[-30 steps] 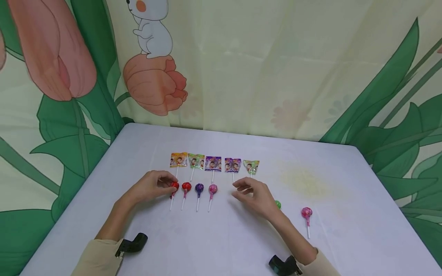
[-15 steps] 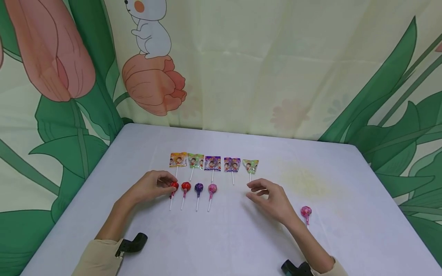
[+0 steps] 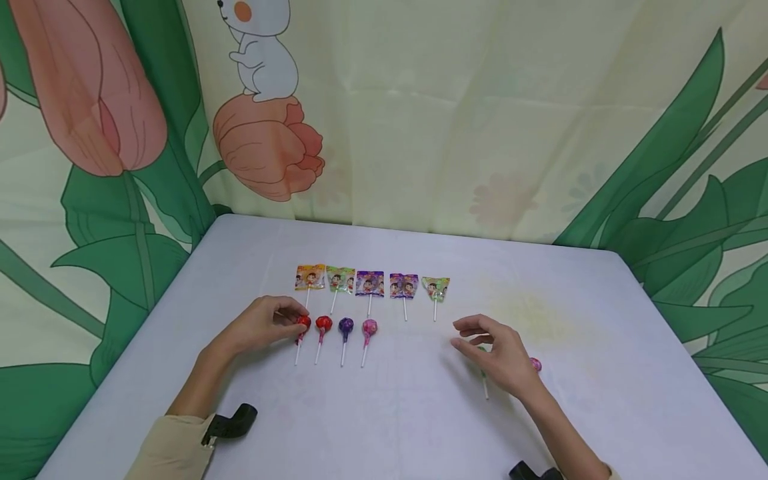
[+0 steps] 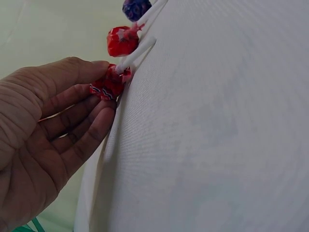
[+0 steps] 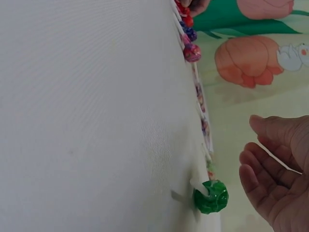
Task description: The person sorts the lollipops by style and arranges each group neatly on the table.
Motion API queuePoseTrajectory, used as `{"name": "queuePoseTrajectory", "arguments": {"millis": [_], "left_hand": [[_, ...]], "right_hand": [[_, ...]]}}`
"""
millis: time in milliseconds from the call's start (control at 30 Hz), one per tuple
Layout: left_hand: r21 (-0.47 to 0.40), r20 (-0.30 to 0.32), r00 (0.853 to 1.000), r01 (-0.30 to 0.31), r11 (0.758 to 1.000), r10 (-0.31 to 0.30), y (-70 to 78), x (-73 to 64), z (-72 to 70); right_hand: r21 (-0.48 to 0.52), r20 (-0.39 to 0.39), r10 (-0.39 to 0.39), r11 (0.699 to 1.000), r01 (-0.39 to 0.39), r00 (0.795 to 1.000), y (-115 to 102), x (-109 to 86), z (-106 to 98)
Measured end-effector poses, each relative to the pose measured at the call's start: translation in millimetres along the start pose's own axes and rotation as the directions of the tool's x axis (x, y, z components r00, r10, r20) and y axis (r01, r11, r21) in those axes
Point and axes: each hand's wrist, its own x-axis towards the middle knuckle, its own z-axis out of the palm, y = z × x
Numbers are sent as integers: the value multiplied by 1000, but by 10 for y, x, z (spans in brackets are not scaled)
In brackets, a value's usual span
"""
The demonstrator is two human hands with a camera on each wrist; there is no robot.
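Observation:
My left hand (image 3: 264,325) pinches the leftmost red lollipop (image 3: 304,322) by its wrapped head, thumb on one side and fingertips on the other, as the left wrist view shows. To its right lie another red lollipop (image 3: 324,324), a dark purple lollipop (image 3: 346,325) and a pink lollipop (image 3: 370,327), sticks toward me. My right hand (image 3: 499,353) hovers over a green lollipop (image 5: 212,197), thumb and fingers apart with nothing between them. In the head view that hand mostly covers the green head. Another pink lollipop (image 3: 536,364) peeks out behind its wrist.
Behind the loose lollipops runs a row of flat-wrapped ones: orange (image 3: 310,276), green (image 3: 341,280), purple (image 3: 370,284), another purple (image 3: 404,286) and a second green (image 3: 435,289). A white cloth covers the table (image 3: 372,427). A printed curtain (image 3: 420,120) hangs at the far edge.
My right hand has moved rightward from near the pink lollipop in the row to over the green lollipop, now hiding most of the far pink one. The left hand stays put.

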Motion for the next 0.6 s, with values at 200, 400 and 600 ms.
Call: {"name": "queuePoseTrajectory", "arguments": {"millis": [200, 400, 600], "left_hand": [[-1, 0, 1000, 2, 1000, -2, -14, 9, 8], [-10, 2, 1000, 10, 1000, -10, -10, 12, 15], [0, 4, 1000, 19, 1000, -19, -14, 19, 10]], "right_hand": [[4, -5, -5, 1000, 5, 1000, 50, -70, -95], [-18, -8, 17, 1000, -17, 1000, 89, -126, -179], [-43, 6, 58, 997, -58, 998, 135, -171, -232]]}}
